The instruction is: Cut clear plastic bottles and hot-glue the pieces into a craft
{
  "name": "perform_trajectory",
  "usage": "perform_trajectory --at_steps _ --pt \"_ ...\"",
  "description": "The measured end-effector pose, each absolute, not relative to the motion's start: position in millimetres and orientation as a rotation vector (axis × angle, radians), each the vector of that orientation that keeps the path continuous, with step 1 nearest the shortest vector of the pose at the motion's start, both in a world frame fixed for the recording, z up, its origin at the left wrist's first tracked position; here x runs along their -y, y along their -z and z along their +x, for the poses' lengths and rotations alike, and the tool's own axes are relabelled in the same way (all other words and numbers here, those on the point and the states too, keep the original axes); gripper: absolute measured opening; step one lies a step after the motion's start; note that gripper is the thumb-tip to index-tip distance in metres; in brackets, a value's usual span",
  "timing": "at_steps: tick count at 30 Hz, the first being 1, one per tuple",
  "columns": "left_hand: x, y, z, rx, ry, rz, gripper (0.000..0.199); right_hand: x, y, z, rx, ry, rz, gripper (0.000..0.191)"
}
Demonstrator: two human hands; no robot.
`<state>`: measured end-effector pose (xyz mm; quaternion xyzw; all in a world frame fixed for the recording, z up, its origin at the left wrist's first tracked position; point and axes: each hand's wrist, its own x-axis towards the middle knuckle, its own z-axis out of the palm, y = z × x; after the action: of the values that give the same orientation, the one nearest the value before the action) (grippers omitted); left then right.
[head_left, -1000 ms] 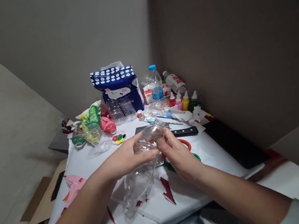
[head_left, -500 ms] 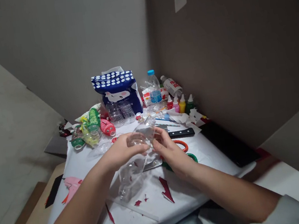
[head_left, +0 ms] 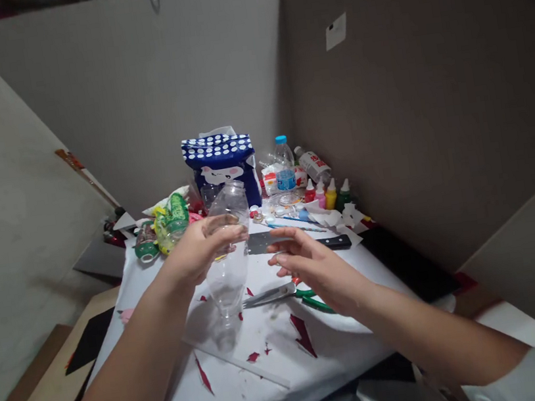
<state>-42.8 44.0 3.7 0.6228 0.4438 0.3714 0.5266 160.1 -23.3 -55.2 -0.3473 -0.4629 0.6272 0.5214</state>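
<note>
My left hand is closed around the middle of a clear plastic bottle shape, which narrows to a neck at both its upper and lower ends. It stands nearly upright, tilted a little, over the white-covered table. To its right, my right hand is apart from the plastic, fingers spread and holding nothing. Under and beside that hand lie scissors with green and orange handles. Behind its fingertips is a knife with a black handle, its blade partly covered.
Red scraps and a clear strip lie in front. Small paint bottles, a blue-capped bottle and a blue bag stand at the back. Painted bottles sit back left. Grey panels enclose the table.
My right hand has come off the clear plastic and moved slightly right, its fingers spreading. My left hand now holds the plastic alone, more upright. The head view has tilted up.
</note>
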Motion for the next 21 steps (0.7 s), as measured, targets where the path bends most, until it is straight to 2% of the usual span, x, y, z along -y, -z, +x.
perform_trajectory --at_steps 7,9,13,15,18,21 --pt "-27.6 -8.1 -35.4 -1.043 -0.766 1.776 0.051 8.0 19.1 169.4 1.392 -1.129 -0.727 0.072" --pt "-22.5 -11.2 -34.8 -1.025 -0.737 1.869 0.047 5.4 15.7 168.4 1.495 -1.080 -0.693 0.069" --pt "-13.7 -16.9 -32.5 -1.038 -0.665 2.062 0.026 6.5 19.0 162.8 1.594 -1.125 -0.604 0.047" --pt "-10.9 -17.8 -30.9 -1.072 -0.654 2.100 0.023 8.5 22.7 160.2 1.556 -1.124 -0.595 0.043" --pt "-9.5 -17.2 -29.5 -1.079 -0.660 2.091 0.031 10.6 27.2 158.6 1.495 -1.117 -0.609 0.043" --pt "-10.0 -16.6 -30.0 -1.046 -0.648 2.105 0.049 10.7 30.0 159.3 1.504 -1.125 -0.612 0.043"
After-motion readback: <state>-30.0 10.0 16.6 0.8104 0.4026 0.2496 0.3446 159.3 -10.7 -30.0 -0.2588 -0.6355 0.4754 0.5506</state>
